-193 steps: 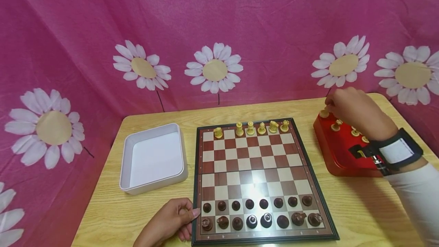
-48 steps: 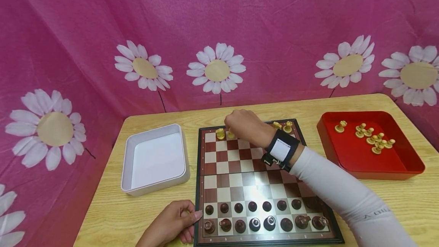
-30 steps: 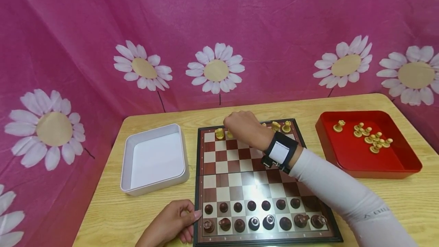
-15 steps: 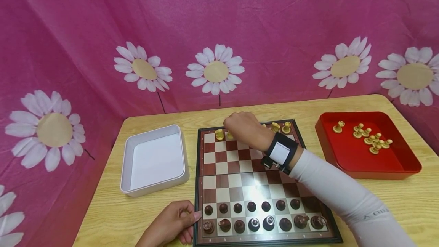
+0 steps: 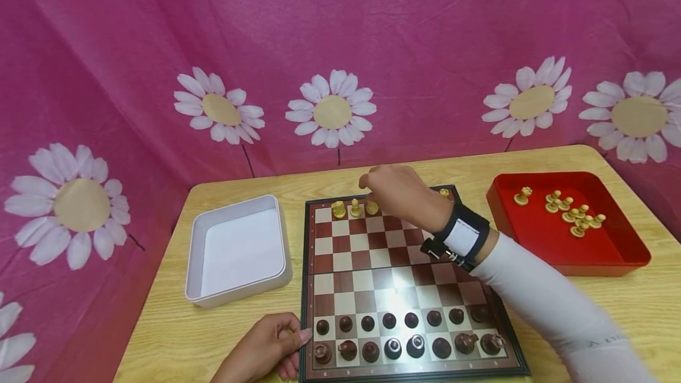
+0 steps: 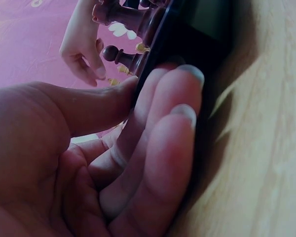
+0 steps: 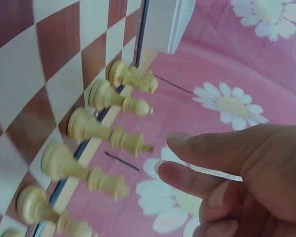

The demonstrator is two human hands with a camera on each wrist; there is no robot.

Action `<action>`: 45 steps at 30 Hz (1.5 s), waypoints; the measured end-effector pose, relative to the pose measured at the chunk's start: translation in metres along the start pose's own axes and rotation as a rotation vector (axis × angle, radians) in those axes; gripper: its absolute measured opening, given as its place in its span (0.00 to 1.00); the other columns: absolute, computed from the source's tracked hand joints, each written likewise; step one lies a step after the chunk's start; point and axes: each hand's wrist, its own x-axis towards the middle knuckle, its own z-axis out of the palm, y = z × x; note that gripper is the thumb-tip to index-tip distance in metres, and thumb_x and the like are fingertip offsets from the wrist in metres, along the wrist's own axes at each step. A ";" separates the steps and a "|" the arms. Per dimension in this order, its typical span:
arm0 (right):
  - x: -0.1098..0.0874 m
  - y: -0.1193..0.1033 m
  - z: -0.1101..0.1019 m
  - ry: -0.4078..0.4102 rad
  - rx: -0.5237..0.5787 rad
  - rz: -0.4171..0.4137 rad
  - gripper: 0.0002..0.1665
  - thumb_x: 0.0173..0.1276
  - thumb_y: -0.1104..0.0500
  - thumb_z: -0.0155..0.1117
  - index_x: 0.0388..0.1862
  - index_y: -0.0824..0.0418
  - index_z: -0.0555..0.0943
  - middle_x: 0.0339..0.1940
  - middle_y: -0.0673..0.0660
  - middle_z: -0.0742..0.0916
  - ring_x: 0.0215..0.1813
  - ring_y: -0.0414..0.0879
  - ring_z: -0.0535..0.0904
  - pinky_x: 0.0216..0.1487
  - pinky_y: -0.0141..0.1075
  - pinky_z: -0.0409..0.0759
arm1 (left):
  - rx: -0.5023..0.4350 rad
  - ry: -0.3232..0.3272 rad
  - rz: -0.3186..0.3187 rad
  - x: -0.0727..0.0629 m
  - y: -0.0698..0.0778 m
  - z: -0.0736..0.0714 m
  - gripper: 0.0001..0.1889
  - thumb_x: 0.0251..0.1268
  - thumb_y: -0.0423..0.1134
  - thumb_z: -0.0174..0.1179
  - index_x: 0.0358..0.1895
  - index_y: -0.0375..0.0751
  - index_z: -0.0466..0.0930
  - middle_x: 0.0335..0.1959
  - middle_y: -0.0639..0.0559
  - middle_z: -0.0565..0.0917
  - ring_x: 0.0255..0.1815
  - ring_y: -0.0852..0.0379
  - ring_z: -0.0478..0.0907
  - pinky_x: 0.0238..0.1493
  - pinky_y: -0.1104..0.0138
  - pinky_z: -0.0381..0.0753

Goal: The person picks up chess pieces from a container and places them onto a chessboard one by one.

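Hovering at the far edge of the board [image 5: 372,259], the right hand [image 5: 401,194] is held with thumb and index parted, nothing pinched. Just beside it, pale pieces [image 5: 355,209] are lined up along that edge. The board's left edge is pinched by the left hand [image 5: 266,344]; a tug there might topple pieces.
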 end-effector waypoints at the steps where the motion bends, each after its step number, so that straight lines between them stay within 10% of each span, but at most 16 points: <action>1: -0.003 0.003 -0.002 0.001 0.003 0.010 0.14 0.67 0.61 0.75 0.52 0.56 0.89 0.46 0.54 0.92 0.40 0.44 0.86 0.29 0.37 0.81 | 0.000 -0.001 0.000 0.000 0.000 0.000 0.15 0.76 0.45 0.62 0.34 0.36 0.78 0.16 0.54 0.81 0.16 0.62 0.79 0.19 0.72 0.79; 33: -0.101 0.128 -0.032 0.122 0.042 0.295 0.13 0.69 0.55 0.73 0.48 0.60 0.90 0.37 0.60 0.92 0.26 0.47 0.77 0.23 0.38 0.70 | 0.008 0.004 -0.015 0.000 -0.001 -0.001 0.16 0.76 0.47 0.62 0.35 0.37 0.78 0.17 0.54 0.81 0.17 0.62 0.80 0.20 0.72 0.79; 45: -0.132 0.171 -0.029 0.042 0.103 0.449 0.18 0.69 0.60 0.71 0.55 0.68 0.86 0.42 0.69 0.90 0.27 0.47 0.83 0.27 0.43 0.80 | -0.004 -0.006 0.000 0.001 -0.002 -0.001 0.15 0.76 0.45 0.62 0.34 0.36 0.77 0.16 0.54 0.82 0.16 0.63 0.80 0.19 0.73 0.79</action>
